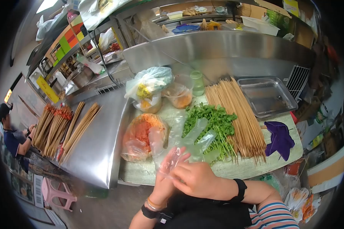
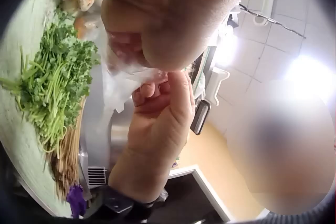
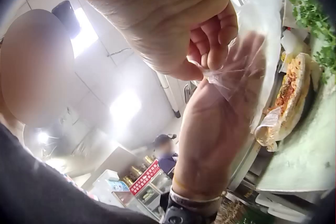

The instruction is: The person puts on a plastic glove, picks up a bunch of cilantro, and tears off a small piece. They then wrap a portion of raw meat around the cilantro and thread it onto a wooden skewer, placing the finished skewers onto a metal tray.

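Note:
A clear disposable plastic glove [image 1: 197, 129] is partly over my left hand [image 1: 169, 168], its loose fingers spread above the table. In the right wrist view the left hand [image 3: 218, 103] shows through the film, fingers extended. My right hand [image 1: 198, 177] pinches the glove's edge near the left palm; the left wrist view also shows the right hand [image 2: 157, 113] with curled fingers at the film. Beyond the glove lies a pile of green coriander [image 1: 210, 128]. To the left stands a plastic-lined bowl [image 1: 162, 128] of red-orange filling.
Bundled wooden skewers [image 1: 240, 118] lie right of the greens, beside a metal tray [image 1: 267, 97] and a purple cloth [image 1: 279, 140]. Bagged tubs [image 1: 151, 86] and a green cup [image 1: 197, 83] stand behind. Loaded skewers [image 1: 53, 129] rest on the steel counter [image 1: 97, 137], near another person [image 1: 15, 137].

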The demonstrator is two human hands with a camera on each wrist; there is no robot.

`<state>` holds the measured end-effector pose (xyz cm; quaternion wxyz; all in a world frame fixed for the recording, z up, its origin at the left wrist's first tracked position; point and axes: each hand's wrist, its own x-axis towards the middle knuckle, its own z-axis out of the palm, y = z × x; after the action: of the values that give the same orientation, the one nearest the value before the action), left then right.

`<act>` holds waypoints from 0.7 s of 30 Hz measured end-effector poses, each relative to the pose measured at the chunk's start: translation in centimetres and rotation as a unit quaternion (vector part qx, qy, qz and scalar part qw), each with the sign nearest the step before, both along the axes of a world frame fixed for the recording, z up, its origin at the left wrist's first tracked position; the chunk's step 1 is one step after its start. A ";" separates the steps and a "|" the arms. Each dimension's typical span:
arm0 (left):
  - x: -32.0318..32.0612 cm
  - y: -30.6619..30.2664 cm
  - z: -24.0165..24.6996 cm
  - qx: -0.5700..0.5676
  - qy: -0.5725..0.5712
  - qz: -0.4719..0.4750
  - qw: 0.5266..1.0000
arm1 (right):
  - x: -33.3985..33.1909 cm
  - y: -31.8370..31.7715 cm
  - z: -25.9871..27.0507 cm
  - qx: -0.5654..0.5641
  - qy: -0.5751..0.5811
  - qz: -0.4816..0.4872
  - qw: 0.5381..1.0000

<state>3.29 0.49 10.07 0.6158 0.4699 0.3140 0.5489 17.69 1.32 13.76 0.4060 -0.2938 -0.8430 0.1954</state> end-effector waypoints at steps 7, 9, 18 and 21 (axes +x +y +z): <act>0.9 0.4 0.9 -0.051 -0.280 -0.001 0.959 | -0.2 -0.8 -1.2 -0.005 0.020 0.031 0.999; 1.0 0.4 1.1 -0.055 -0.336 -0.020 0.940 | -0.3 -0.9 -1.2 0.001 0.020 0.031 0.999; -0.3 1.4 -1.2 0.016 -0.365 0.011 0.931 | -1.3 -1.0 -2.9 -0.041 0.061 0.049 0.996; -0.1 1.1 0.2 0.015 -0.366 -0.067 0.928 | -1.6 -1.2 -2.9 -0.029 0.051 0.077 0.995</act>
<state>3.17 1.56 10.25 0.7163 0.2653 0.0258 0.6449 16.05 0.09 10.82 0.4234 -0.2296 -0.8352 0.2655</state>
